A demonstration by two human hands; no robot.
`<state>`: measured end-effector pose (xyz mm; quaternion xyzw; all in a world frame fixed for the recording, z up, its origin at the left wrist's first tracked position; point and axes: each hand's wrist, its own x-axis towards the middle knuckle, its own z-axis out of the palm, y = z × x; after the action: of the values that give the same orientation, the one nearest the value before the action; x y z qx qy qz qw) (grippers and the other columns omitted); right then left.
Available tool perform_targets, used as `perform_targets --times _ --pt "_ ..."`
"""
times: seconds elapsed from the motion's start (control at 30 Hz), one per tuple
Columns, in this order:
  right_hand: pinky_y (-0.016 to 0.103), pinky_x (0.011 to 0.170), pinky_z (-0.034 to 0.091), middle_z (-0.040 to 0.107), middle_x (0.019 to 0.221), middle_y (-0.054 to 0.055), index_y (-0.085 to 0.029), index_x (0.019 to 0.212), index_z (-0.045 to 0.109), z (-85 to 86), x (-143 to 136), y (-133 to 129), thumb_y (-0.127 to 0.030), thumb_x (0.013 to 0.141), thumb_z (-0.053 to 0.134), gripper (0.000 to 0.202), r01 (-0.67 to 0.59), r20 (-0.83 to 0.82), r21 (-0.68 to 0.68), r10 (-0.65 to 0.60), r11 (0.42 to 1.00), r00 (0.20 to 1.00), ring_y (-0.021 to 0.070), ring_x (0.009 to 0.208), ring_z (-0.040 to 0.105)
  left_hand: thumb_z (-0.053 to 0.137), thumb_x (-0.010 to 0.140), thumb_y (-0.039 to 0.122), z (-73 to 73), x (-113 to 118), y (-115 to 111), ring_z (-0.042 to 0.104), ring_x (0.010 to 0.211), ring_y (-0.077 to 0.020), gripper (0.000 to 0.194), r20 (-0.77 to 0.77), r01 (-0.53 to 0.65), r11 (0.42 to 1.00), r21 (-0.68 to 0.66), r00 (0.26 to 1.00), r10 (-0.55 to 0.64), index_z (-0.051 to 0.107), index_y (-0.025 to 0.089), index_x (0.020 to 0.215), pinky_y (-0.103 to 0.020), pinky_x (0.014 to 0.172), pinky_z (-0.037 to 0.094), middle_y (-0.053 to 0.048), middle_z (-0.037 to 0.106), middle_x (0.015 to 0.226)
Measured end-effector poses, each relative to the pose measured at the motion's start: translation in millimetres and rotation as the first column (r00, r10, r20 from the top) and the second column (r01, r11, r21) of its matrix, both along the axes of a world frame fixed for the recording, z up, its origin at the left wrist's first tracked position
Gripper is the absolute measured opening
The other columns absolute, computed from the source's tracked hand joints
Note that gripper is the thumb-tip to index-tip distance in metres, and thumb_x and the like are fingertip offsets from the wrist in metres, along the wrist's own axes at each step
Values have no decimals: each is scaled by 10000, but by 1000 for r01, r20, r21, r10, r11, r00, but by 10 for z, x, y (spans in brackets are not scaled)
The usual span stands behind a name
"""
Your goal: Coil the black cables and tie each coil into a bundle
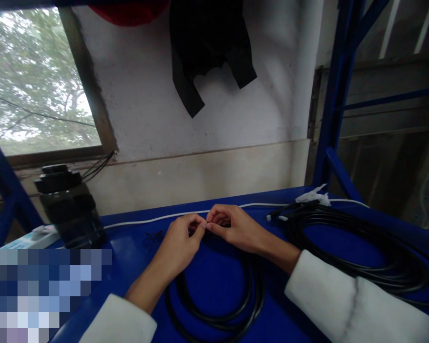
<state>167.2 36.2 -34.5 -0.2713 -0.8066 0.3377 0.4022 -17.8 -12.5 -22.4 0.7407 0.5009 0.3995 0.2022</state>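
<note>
Left hand (183, 240) and right hand (240, 228), fingertips pinched closed on what I cannot tell, seem busy with close finger-work over the round black cable coil (258, 294) below them, needing a steady pinch next.

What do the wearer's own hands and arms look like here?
The left hand and right hand are bare, no gloves or watch visible. The left sleeve and right sleeve are off-white; a darker crease or seam crosses the right one.

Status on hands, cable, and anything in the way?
Left hand, right hand: fingertips meeting over far side of smaller black cable coil. Anything pinched: too small to tell. Larger coil at right.
</note>
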Motion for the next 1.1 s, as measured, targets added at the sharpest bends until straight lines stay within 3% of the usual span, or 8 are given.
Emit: perform_targets --times 0.27,0.87,1.1 --pt "257 709 506 725 847 35 -159 906 679 23 6 -12 -194 948 629 75 23 39 22 -24 999 999 158 776 678 567 946 322 -12 0 21 680 792 -216 224 -24 -25 1000 8 999 26 725 176 879 -308 745 477 -57 759 858" --pt "252 666 470 714 837 40 -163 901 653 -1 -4 13 -206 966 594 98 135 93 73 -141 988 986 154 746 652 584 923 295 -38 -5 42 697 770 -209 184 -39 -67 998 -10 997 66 716 180 865 -308 718 488 -47 760 842" --pt "256 688 480 718 865 34 -170 911 657 -14 5 25 -212 959 601 85 113 80 72 -119 991 990 154 765 652 569 930 289 -57 -17 55 695 760 -214 190 -53 -72 997 -10 996 72 714 186 864 -305 701 478 -50 756 826"
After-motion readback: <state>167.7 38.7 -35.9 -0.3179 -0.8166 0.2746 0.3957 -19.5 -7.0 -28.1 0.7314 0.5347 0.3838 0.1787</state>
